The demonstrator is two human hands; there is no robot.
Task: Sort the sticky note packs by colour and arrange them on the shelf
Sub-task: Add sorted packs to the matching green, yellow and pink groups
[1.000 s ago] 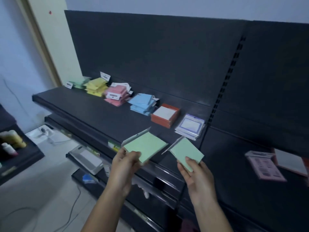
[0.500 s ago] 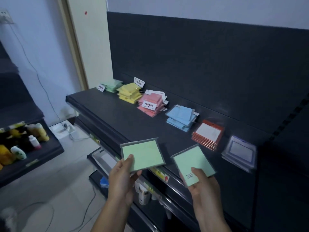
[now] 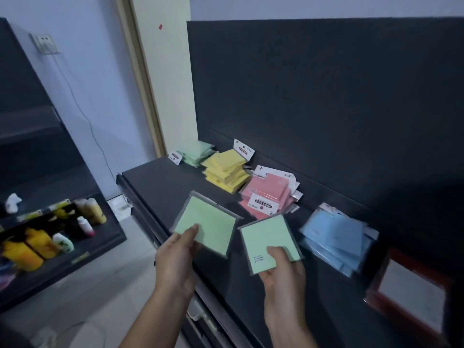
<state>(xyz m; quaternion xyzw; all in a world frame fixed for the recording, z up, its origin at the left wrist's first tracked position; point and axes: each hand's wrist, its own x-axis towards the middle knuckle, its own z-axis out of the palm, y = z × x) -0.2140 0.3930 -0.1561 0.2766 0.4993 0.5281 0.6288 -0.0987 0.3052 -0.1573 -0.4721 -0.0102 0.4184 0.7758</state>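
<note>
Clearly a long reach: two green packs held short of their pile

The left hand (image 3: 179, 257) pinches one green pack (image 3: 208, 222) by its near corner, thumb on top. The right hand (image 3: 283, 270) pinches a second green pack (image 3: 267, 237) the same way. Both packs hang above the front of the dark shelf (image 3: 160, 187), well apart from the green pile (image 3: 197, 150) at its far left end.

The likely trouble is that reach. An arm crossing the loosely fanned yellow pile (image 3: 226, 169) or pink pile (image 3: 268, 194) could knock packs askew or mix colours. A corner pinch on slick wrap may also slip.

A blue pile (image 3: 334, 234) lies to the right. The room is dim, with bottles (image 3: 37, 247) on a low rack and a wall socket (image 3: 45, 43) trailing a cable.
</note>
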